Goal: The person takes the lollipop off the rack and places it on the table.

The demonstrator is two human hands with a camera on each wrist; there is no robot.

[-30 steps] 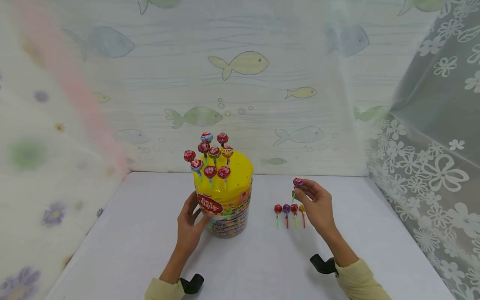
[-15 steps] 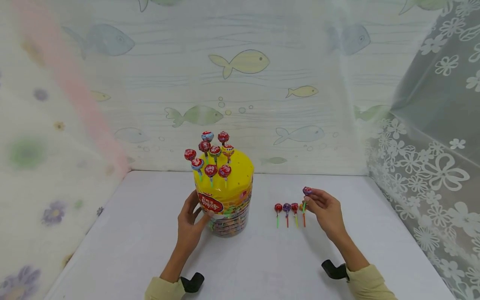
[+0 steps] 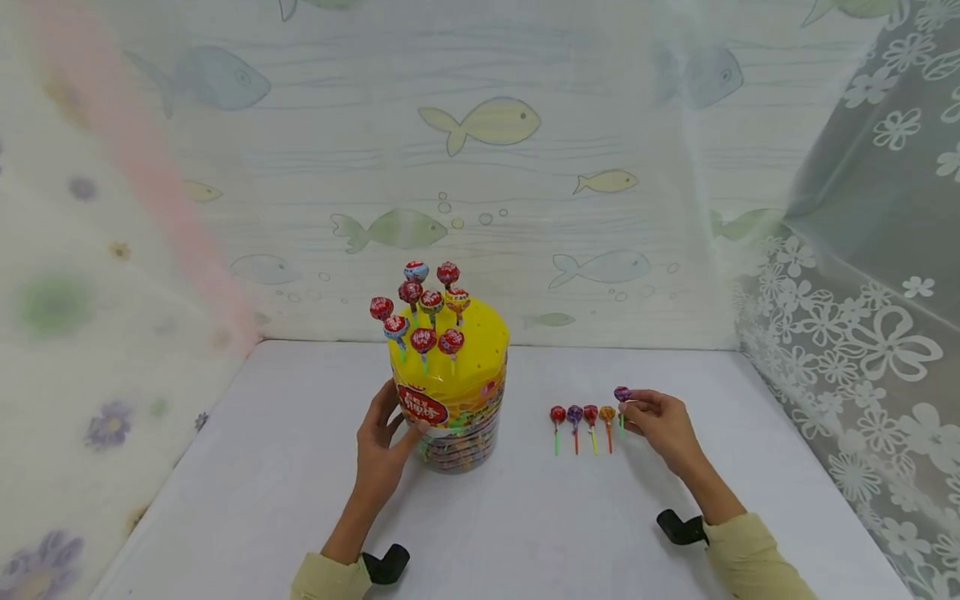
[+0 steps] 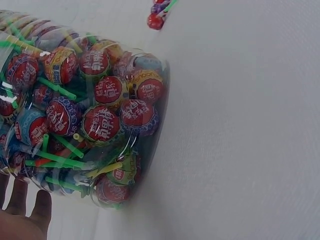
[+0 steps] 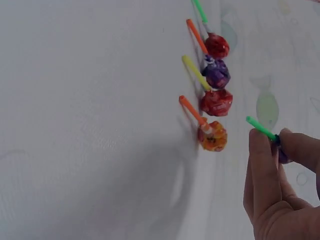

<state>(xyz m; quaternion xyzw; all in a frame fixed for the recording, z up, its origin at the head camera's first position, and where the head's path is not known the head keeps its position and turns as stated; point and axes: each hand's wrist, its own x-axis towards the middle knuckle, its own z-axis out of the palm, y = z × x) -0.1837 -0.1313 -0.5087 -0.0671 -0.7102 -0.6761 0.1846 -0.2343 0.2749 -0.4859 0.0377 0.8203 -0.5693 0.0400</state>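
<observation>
A clear plastic jar (image 3: 459,450) filled with wrapped lollipops stands upright under a yellow lid (image 3: 483,333). Several lollipops (image 3: 423,340) stick up from the lid's left half. My left hand (image 3: 381,450) holds the jar's left side, thumb at the front and fingers round behind; its fingertips (image 4: 42,202) show at the jar wall in the left wrist view. Between thumb and fingers my right hand (image 3: 663,425) pinches a purple-and-red lollipop (image 3: 622,393) by its head end, the green stick (image 5: 261,128) exposed. It is just right of an orange-wrapped lollipop (image 3: 607,412).
On the white table (image 3: 247,500) a row of lollipops lies right of the jar: red (image 3: 557,413), purple (image 3: 574,413), red (image 3: 590,412) and the orange one, sticks towards me. A fish-patterned curtain (image 3: 480,200) hangs behind the table, a floral one (image 3: 847,375) at right.
My right hand has moved right and down with the lollipop, from above the row to just beside its right end. The left hand and jar have stayed in place.
</observation>
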